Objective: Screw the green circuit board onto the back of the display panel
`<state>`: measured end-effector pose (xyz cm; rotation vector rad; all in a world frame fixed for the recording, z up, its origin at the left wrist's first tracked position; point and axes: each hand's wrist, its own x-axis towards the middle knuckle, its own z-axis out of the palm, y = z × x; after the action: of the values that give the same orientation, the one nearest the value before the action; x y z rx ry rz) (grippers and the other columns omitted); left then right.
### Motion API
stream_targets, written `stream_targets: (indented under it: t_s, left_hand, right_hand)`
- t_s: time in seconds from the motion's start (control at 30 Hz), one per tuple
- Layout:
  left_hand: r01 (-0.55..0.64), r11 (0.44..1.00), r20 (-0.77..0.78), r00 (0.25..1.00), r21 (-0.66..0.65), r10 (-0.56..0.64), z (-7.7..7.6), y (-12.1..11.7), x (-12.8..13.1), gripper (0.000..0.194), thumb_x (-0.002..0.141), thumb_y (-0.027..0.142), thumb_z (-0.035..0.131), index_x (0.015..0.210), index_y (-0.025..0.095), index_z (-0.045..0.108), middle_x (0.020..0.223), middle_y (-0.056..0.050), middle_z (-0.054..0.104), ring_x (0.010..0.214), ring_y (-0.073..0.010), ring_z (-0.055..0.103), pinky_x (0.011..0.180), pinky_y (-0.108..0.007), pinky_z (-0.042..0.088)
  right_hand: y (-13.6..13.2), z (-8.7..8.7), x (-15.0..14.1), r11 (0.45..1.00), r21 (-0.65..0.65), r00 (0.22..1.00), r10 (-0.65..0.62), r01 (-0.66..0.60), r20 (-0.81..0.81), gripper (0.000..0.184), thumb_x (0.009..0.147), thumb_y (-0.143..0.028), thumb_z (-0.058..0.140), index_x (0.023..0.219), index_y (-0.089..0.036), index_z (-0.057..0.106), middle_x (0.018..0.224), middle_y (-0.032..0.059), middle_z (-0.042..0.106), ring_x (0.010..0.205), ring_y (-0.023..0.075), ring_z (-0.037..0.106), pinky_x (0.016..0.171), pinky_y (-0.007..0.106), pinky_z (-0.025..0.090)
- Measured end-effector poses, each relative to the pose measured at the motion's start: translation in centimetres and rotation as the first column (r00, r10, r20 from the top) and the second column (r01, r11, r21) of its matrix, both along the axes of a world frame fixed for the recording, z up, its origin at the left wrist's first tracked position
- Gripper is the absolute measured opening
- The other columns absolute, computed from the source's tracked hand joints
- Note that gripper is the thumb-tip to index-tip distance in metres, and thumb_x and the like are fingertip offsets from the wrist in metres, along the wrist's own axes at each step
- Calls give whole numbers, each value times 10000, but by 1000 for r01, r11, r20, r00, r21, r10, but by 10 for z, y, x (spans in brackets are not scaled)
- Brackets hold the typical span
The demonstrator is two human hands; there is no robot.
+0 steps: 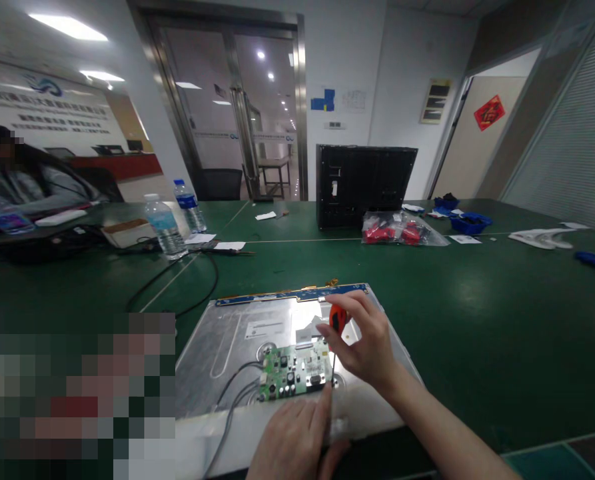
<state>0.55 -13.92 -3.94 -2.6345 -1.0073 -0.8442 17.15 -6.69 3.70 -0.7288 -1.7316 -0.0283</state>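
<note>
My right hand (370,337) is closed round a screwdriver (337,319) with a red and black handle, its thin shaft pointing down. The tip meets the right edge of a green circuit board (294,365), beside a round mount on the metal back of a display panel (232,333). My left hand (292,437) lies at the board's lower edge. Its index finger is stretched toward the screwdriver tip and the thumb stands apart; the other fingertips are partly hidden. Dark cables (232,400) run from the board's left side toward me.
A black monitor (364,183) stands at the back of the green table (487,313). Before it lies a clear bag of red items (402,230). Blue trays (470,223) are further right. Water bottles (164,227) and a black cable (212,270) lie left, where a person (32,167) sits.
</note>
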Motion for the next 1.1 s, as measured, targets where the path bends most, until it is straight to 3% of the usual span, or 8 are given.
stream_targets:
  t_s: [0.27, 0.47, 0.7, 0.93, 1.1]
  left_hand:
    - [-7, 1000, -6, 1000, 20, 8, 2, 0, 0, 432, 1057, 367, 229, 1207, 79, 514, 811, -99, 744, 662, -211, 729, 599, -298, 571]
    - [7, 1000, 9, 1000, -3, -7, 1, 1, -3, 383, 1032, 350, 320, 1240, 90, 511, 865, -107, 750, 708, -218, 733, 631, -304, 578]
    - [14, 998, 6, 1000, -59, -13, -3, 0, -4, 369, 982, 298, 409, 1285, 102, 485, 860, -97, 742, 706, -229, 720, 635, -319, 574]
    - [5, 999, 16, 1000, -38, -4, -3, 0, -3, 364, 1004, 313, 383, 1271, 90, 491, 845, -100, 741, 696, -228, 724, 619, -316, 578]
    - [15, 999, -9, 1000, -33, -15, -3, 1, -4, 371, 1017, 319, 355, 1267, 78, 487, 862, -106, 746, 703, -224, 729, 619, -312, 582]
  right_hand:
    - [1, -2, -1, 1000, -1, 1000, -19, 19, -5, 401, 878, -168, 523, 1277, -193, 555, 853, 35, 615, 689, 153, 593, 624, 288, 529]
    - [0, -3, 0, 1000, -3, 999, 10, -11, -32, 279, 864, -208, 552, 1142, -194, 536, 776, 6, 616, 626, 142, 588, 578, 271, 519]
    - [1, 2, -1, 999, 29, 999, -40, 40, 3, 258, 889, -266, 642, 1138, -213, 600, 868, 30, 586, 655, 133, 572, 576, 263, 522]
    - [1, -2, -1, 1000, -18, 1000, -13, 14, 18, 384, 872, -173, 542, 1255, -196, 558, 863, 40, 643, 698, 157, 605, 597, 276, 532]
    - [1, -4, -1, 1000, -17, 1000, -6, 6, -14, 298, 870, -228, 553, 1165, -199, 528, 814, 18, 631, 638, 144, 590, 560, 270, 517]
